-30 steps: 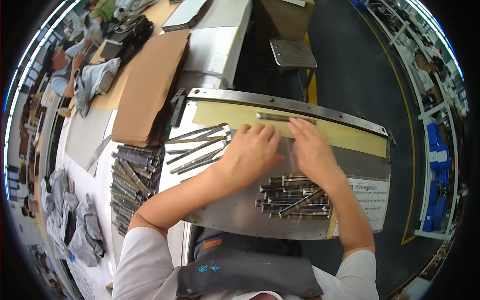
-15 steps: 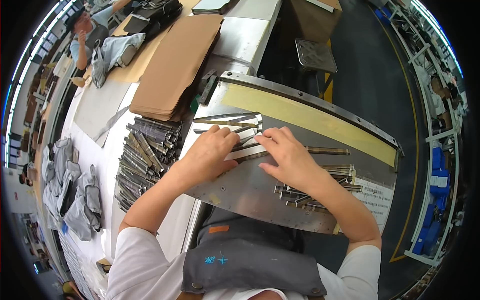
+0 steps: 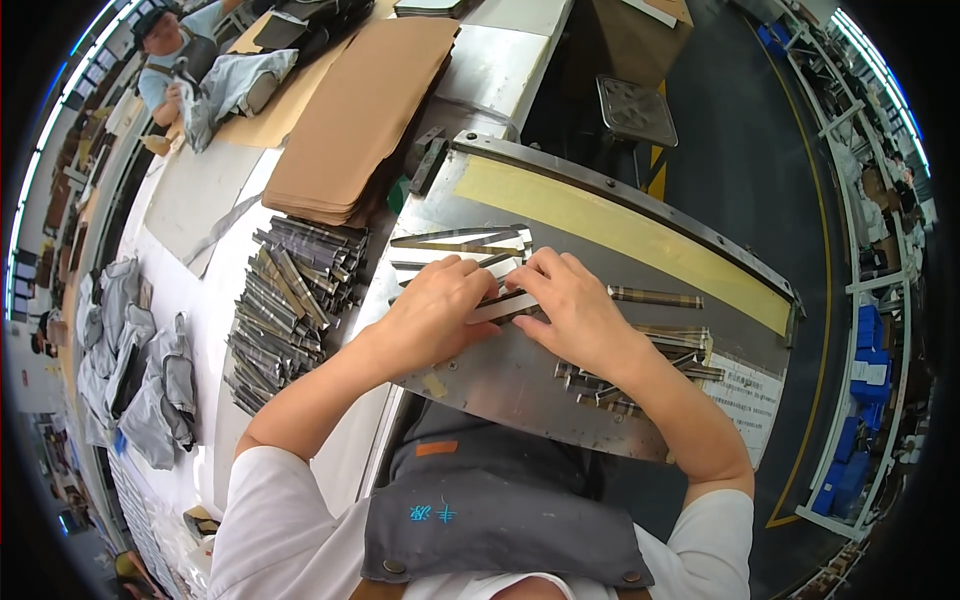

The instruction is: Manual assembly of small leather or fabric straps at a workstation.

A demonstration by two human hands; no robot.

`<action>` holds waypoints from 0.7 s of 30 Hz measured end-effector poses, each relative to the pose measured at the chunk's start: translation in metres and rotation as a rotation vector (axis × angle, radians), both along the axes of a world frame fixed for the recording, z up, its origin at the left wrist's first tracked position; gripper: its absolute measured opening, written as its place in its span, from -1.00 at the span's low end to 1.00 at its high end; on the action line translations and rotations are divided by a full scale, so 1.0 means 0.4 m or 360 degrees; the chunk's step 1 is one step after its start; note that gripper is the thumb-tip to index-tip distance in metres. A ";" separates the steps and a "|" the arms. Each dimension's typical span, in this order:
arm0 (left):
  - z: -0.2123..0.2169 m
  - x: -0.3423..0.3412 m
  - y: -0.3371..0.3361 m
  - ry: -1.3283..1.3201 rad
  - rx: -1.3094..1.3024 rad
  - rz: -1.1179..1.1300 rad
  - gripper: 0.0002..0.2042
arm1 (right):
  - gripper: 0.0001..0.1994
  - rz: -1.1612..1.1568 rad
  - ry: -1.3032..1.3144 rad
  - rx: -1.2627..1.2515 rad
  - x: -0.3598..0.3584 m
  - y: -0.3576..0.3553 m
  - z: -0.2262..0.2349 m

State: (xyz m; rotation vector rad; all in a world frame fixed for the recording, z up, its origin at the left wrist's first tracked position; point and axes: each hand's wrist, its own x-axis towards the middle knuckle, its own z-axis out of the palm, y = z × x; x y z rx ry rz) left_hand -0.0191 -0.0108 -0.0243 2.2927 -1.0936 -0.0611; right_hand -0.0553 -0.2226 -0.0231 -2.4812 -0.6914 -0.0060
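Note:
A narrow dark-and-white strip (image 3: 503, 306) runs between my hands, low over the metal plate (image 3: 480, 378). My left hand (image 3: 440, 312) has its thumb and fingers closed on the strip's left part. Opposite it, my right hand (image 3: 572, 302) pinches the right part, thumb tucked below. Just beyond the fingers, several loose strips (image 3: 462, 241) lie over a white piece. One patterned strip (image 3: 657, 297) lies right of my right hand, and a loose bunch of strips (image 3: 690, 345) is partly hidden by my right forearm. The strip's exact folds are covered by my fingers.
A large heap of strips (image 3: 285, 300) lies left of the plate. Behind it is a stack of brown sheets (image 3: 365, 110). A raised metal bar (image 3: 640, 190) and a yellow band (image 3: 620, 235) edge the plate's far side. A co-worker (image 3: 180, 60) handles grey cloth at far left.
My hands have drawn closer together, the left shifting right, and both thumbs now sit nearer the strip. The co-worker's raised hand has come down to the grey cloth.

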 end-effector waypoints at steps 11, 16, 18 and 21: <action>0.034 -0.004 0.030 0.0757 -0.0460 -0.0068 -0.93 | -0.61 0.0008 0.0147 0.0112 0.001 -0.020 0.017; 0.007 -0.008 0.035 0.0638 -0.0696 0.0040 -0.94 | -0.72 -0.0219 0.0892 0.0708 0.011 -0.019 0.081; 0.008 -0.002 0.025 0.0665 -0.0373 0.0050 -0.91 | -0.85 -0.0330 0.0917 0.1103 0.011 -0.027 0.040; 0.014 0.018 0.005 0.0289 -0.0256 0.0173 -0.82 | -0.91 -0.0643 0.0589 0.1143 0.023 -0.078 0.038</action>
